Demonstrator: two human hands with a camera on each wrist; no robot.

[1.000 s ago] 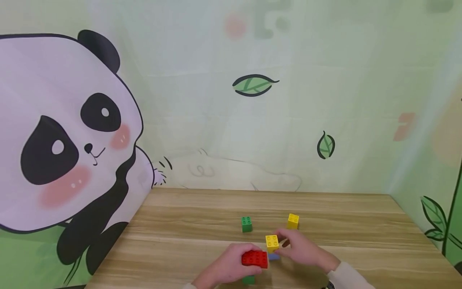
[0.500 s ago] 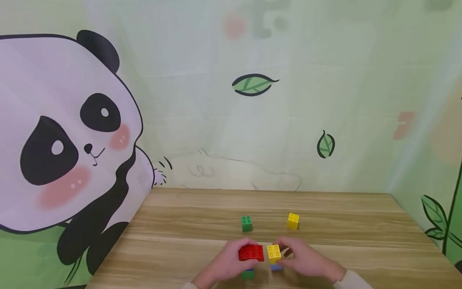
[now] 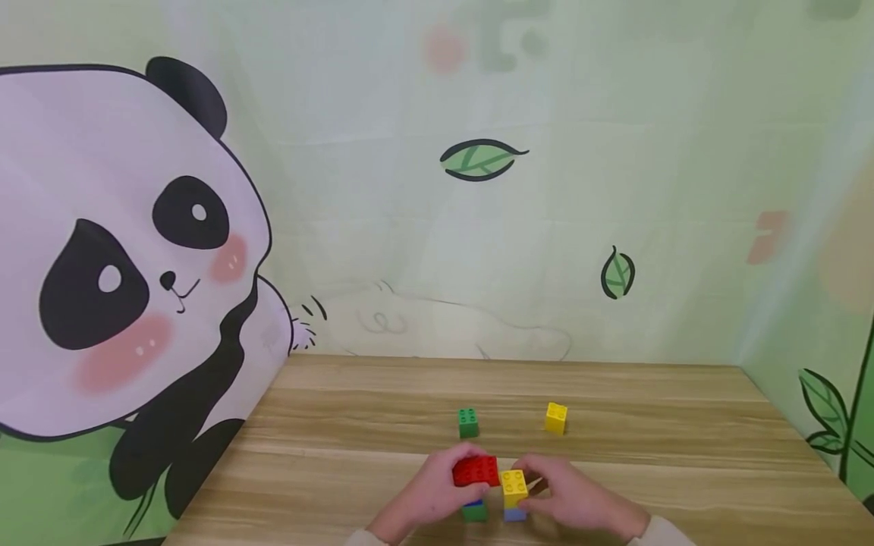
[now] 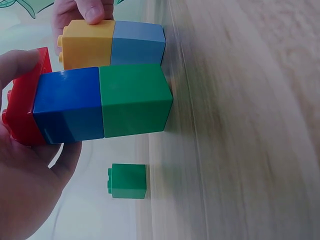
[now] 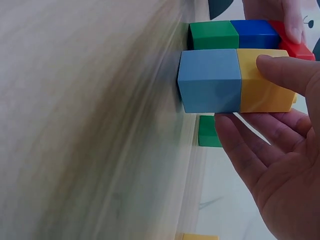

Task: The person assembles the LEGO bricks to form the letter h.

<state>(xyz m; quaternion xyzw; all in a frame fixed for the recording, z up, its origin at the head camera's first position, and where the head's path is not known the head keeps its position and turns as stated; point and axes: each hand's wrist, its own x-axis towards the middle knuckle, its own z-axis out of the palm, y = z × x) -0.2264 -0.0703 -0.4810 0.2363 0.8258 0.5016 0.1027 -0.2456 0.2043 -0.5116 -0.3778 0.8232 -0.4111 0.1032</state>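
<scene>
My left hand (image 3: 430,489) pinches a wide red toy building brick (image 3: 476,471) between thumb and fingers. Beneath that brick, joined in one stack, are a dark blue brick (image 4: 69,105) and a green brick (image 4: 135,100). The right hand (image 3: 573,489) grips a yellow brick (image 3: 514,485), its thumb on the near side and fingers behind. A light blue brick (image 5: 210,82) is joined under the yellow one. Both stacks stand upright side by side, close over the tabletop in the wrist views.
Farther back on the wooden table (image 3: 328,425) stand a single green brick (image 3: 467,423) and another yellow brick (image 3: 556,418). Behind the table's far edge hangs a pale green cloth (image 3: 410,250) printed with a panda (image 3: 205,318) and leaves.
The right hand has brought the yellow and light blue stack nearer to the person. My left hand has shifted the red-topped stack slightly away, so the two now sit more level.
</scene>
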